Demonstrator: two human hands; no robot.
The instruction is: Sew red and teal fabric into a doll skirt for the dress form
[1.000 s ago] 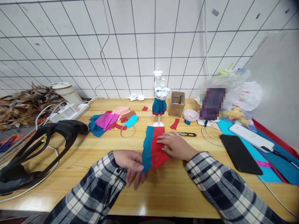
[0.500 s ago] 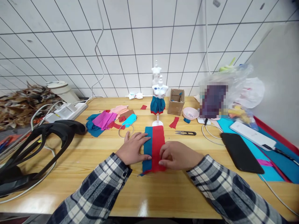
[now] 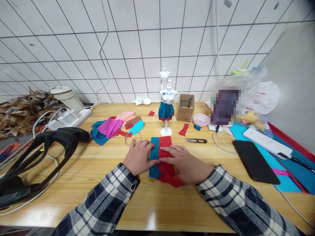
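Note:
A blue strip of cloth (image 3: 154, 168) and a red strip of cloth (image 3: 167, 169) lie side by side on the wooden table; their edges meet, but I cannot tell if they are joined. My left hand (image 3: 139, 158) rests open at the blue strip's left side, its thumb reaching to the seam line. On the red strip lies my right hand (image 3: 190, 165), open, with its fingers stretched toward that line. The red cloth's lower end is rumpled and slanted. Just beyond stands a small white mannequin (image 3: 168, 95) in a blue skirt (image 3: 166, 110) with a red hem.
Thread snips (image 3: 196, 140) and a red scrap (image 3: 183, 129) lie to the right, near a pink bowl (image 3: 201, 119) and a cardboard box (image 3: 185, 107). Coloured scraps (image 3: 110, 127) and a hoop (image 3: 133, 139) sit left. A black headset (image 3: 49, 154) and a phone (image 3: 256, 161) flank the workspace.
My right hand has gone from curled fingers at the red cloth's edge to fingers stretched across it. The cloth has shifted slightly toward me, and its lower red end has swung right.

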